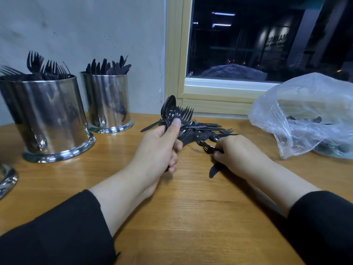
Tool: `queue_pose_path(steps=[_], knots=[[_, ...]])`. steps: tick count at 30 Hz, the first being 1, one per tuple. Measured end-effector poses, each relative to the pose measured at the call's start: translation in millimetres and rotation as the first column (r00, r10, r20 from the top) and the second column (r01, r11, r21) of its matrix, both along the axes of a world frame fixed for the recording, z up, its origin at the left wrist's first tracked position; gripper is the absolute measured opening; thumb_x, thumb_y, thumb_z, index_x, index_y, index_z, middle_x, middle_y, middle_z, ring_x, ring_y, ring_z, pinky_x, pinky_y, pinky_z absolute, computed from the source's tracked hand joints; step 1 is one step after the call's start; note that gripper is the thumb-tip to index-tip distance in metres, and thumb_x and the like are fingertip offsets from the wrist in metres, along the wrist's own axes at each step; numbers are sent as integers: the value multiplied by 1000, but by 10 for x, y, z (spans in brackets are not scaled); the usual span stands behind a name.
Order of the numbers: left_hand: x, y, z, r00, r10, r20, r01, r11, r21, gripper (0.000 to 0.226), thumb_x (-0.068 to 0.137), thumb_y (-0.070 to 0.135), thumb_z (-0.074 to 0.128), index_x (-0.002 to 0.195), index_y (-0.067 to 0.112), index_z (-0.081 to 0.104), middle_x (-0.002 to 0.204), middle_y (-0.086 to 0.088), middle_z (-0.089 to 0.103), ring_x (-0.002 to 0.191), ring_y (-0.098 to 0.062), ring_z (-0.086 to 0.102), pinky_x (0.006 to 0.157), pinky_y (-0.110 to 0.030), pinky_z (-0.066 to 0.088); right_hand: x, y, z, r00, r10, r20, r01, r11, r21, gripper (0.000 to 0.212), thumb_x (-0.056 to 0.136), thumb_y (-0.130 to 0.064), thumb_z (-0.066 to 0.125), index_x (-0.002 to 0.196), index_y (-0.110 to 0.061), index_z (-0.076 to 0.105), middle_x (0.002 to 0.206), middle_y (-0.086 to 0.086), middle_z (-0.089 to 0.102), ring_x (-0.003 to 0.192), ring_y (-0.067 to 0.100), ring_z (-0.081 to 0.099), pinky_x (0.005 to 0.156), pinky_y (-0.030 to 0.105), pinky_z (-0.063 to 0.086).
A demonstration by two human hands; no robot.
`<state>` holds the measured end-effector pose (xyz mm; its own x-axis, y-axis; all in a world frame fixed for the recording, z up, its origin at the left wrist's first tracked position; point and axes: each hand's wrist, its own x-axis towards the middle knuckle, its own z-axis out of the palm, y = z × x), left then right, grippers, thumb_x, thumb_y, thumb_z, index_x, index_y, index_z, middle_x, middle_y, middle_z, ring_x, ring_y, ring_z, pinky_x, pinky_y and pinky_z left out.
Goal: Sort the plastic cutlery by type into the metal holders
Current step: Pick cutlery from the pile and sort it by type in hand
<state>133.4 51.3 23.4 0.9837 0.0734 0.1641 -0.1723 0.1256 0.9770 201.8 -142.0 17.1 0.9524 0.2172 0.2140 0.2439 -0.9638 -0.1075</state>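
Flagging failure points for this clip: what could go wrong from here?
The left hand grips a mixed bundle of spoons and forks together; dropped whole, types would likely mix in the fork holder. The right hand pinches a fork tangled in the pile, so pulling may scatter pieces.

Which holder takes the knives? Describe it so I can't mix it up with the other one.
Start at the window and move left along the wall to the two shiny metal holders on the wooden table. The knife holder is the narrower one nearer the window. Flat black blade tips stick out of it, whereas the wider holder to its left bristles with fork tines.
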Motion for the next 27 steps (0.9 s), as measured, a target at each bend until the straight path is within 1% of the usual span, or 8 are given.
queue_pose_path(steps=[2,5,7,11,14,16,20,27], knots=[[1,6,-1,1000,6,1,-6,1000,1,36,102,46,53,80,18,50,68,2,52,45,-12,34,43,-24,30,8,-2,-16,1000,15,16,-15,999,35,11,88,-25,58,84,-16,64,77,0,72,86,29,62,70,34,44],[3,10,-5,1000,12,3,-12,1000,5,37,102,47,54,80,17,49,68,2,52,46,-13,34,43,-24,31,-36,-18,26,990,23,136,-59,963,265,9,92,-22,54,91,-14,58,77,7,69,78,32,61,70,41,51],[6,4,-5,1000,14,7,-14,1000,5,37,102,47,53,81,17,49,68,2,51,46,-13,34,42,-25,32,-51,-25,57,981,32,193,-115,891,439,10,98,-23,49,91,-19,55,75,5,66,69,26,60,63,37,48],[12,-1,1,1000,21,10,-21,1000,-9,37,102,45,54,79,17,50,68,1,52,44,-12,35,42,-25,32,-96,75,69,986,53,155,-130,829,543,27,105,-32,44,87,-17,56,64,-5,52,59,18,44,56,32,33],[11,-1,4,1000,19,17,-19,1000,-11,38,102,46,54,79,16,50,69,1,52,43,-12,35,42,-25,33,-124,158,71,990,124,62,-127,641,757,60,104,-55,34,75,-7,54,62,2,44,50,18,38,58,34,31],[5,-1,11,1000,18,23,-17,1000,-12,38,102,46,53,79,16,49,69,1,52,43,-12,35,42,-25,33,-150,201,94,986,169,4,-89,497,863,71,102,-61,31,82,-2,63,67,6,49,50,17,36,55,35,31],[10,-2,4,999,14,33,-13,1000,-8,38,102,46,53,80,15,49,71,0,52,43,-12,35,41,-25,33,-279,297,120,943,316,-102,15,267,964,52,107,-44,39,101,-4,73,73,1,48,57,14,33,52,28,28],[16,-29,-21,999,4,46,-3,1000,-22,39,102,46,54,80,14,48,70,-2,52,43,-13,36,41,-26,33,-398,382,143,917,390,-87,38,134,990,25,104,-32,53,95,-9,60,69,3,44,55,12,39,53,24,39]])
